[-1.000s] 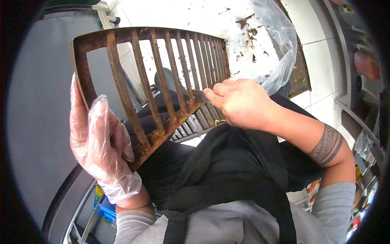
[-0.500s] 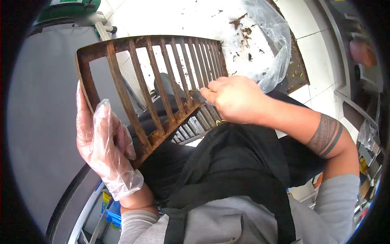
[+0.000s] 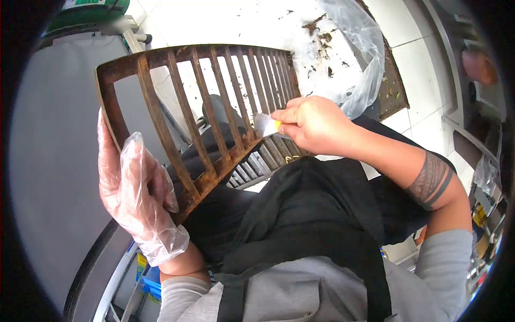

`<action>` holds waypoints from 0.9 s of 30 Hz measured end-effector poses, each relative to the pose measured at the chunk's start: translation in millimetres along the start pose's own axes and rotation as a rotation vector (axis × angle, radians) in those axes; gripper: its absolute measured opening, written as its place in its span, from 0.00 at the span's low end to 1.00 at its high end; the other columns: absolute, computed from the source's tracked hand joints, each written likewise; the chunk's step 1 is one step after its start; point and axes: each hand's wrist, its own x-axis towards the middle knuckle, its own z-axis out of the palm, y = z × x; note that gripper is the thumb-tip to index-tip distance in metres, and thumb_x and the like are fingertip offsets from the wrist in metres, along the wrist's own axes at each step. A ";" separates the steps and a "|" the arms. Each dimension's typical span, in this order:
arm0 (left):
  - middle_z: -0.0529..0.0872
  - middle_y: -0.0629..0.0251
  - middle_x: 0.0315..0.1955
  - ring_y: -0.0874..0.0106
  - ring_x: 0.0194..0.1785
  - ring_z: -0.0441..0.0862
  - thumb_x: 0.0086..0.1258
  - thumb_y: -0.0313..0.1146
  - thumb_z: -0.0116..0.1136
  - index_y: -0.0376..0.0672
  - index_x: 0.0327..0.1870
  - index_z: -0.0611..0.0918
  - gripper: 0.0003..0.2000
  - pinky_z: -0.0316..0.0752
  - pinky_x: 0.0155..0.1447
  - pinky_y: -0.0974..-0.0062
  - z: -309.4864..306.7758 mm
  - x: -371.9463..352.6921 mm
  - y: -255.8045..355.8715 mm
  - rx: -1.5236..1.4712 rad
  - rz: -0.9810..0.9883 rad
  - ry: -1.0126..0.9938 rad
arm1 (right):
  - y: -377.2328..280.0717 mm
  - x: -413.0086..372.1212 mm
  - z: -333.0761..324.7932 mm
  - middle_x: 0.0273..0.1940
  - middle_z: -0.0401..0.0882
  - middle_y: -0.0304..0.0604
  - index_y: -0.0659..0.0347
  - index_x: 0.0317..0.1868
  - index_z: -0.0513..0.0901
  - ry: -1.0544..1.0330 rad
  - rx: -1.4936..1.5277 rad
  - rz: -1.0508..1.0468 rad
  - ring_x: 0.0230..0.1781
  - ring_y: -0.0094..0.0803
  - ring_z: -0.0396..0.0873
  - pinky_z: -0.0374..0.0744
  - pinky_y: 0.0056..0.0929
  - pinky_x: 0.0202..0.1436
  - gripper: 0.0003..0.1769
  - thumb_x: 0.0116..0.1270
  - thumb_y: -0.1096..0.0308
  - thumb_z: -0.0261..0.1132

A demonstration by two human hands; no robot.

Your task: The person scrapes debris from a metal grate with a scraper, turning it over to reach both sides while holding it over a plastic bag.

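A rusty metal grate (image 3: 206, 183) with several long bars stands tilted above my lap. My left hand (image 3: 137, 188), in a clear plastic glove, is wrapped round its near left end. My bare right hand (image 3: 317, 124) grips a scraper (image 3: 264, 125) with a flat pale blade and a bit of yellow at the handle. The blade rests at the grate's lower rail, near the feet of the middle bars; the rest of the handle is hidden in my fingers. Below, a second slatted grate (image 3: 281, 146) shows partly, behind the first one and my right hand.
A clear plastic bag (image 3: 367, 70) lies on the floor ahead, beside white sheeting strewn with dark flakes (image 3: 324, 40). A dark mat (image 3: 396, 88) lies to its right on white tiles. A large grey panel (image 3: 59, 139) stands close on my left. My black apron (image 3: 300, 214) covers my lap.
My right hand has shifted slightly and turned, so the scraper's blade and yellow part now show. The grate and my left hand have moved only a little to the left.
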 end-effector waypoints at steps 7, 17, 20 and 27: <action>0.70 0.77 0.17 0.87 0.14 0.59 0.78 0.25 0.58 0.36 0.81 0.69 0.30 0.56 0.16 0.85 0.3 7.2 -4.9 0.033 -0.001 0.021 | 37.8 11.0 22.4 0.38 0.88 0.46 0.61 0.53 0.92 0.079 0.095 -0.174 0.39 0.45 0.88 0.85 0.36 0.44 0.16 0.67 0.67 0.72; 0.69 0.76 0.18 0.86 0.13 0.59 0.79 0.24 0.56 0.34 0.82 0.65 0.31 0.56 0.16 0.85 4.2 4.0 -0.1 -0.020 0.019 -0.027 | 66.7 61.5 14.7 0.45 0.93 0.47 0.63 0.54 0.92 -0.210 0.434 -0.202 0.43 0.36 0.91 0.85 0.32 0.53 0.17 0.65 0.67 0.76; 0.69 0.75 0.18 0.86 0.13 0.59 0.79 0.24 0.55 0.33 0.83 0.64 0.32 0.56 0.16 0.85 -0.8 4.3 -1.7 -0.017 0.011 -0.072 | 60.2 64.9 5.6 0.48 0.94 0.47 0.62 0.54 0.92 -0.299 0.468 -0.124 0.46 0.32 0.91 0.85 0.30 0.55 0.17 0.67 0.65 0.76; 0.69 0.76 0.18 0.86 0.14 0.59 0.78 0.25 0.57 0.33 0.82 0.65 0.32 0.56 0.17 0.86 13.5 -10.5 9.6 0.058 0.020 -0.011 | 64.6 25.6 -25.7 0.49 0.93 0.51 0.63 0.54 0.92 -0.277 0.584 0.077 0.45 0.36 0.91 0.85 0.31 0.54 0.19 0.66 0.63 0.75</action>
